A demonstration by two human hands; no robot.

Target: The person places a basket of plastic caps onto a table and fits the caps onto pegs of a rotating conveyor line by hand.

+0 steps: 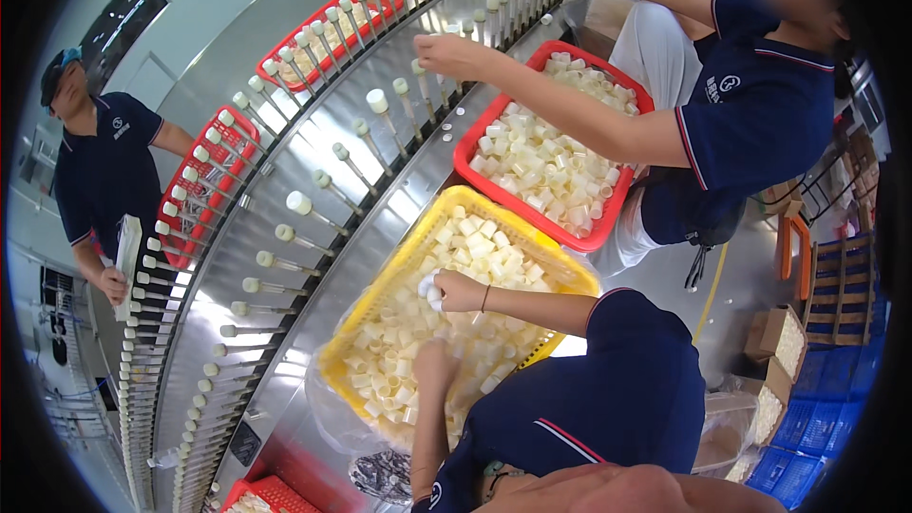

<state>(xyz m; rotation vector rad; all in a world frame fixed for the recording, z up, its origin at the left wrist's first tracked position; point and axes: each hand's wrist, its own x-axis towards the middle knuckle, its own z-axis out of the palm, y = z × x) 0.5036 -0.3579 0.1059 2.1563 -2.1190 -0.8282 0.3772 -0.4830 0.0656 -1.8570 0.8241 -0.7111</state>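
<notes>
A yellow basket in front of me holds many small cream-white plastic caps, hollow and round. Over the caps is my right hand, its fingers curled together. Rounded white pieces show at its fingertips; whether they are finger covers or held caps I cannot make out. My left hand points down into the caps at the basket's near side, its fingertips blurred and partly hidden. Beyond the basket, rows of upright metal rods topped with similar caps run along a curved steel machine.
A red basket of caps adjoins the yellow one, beside a co-worker reaching toward the rods. Another person stands across the machine near a red basket. Blue crates and cardboard boxes stand at the right.
</notes>
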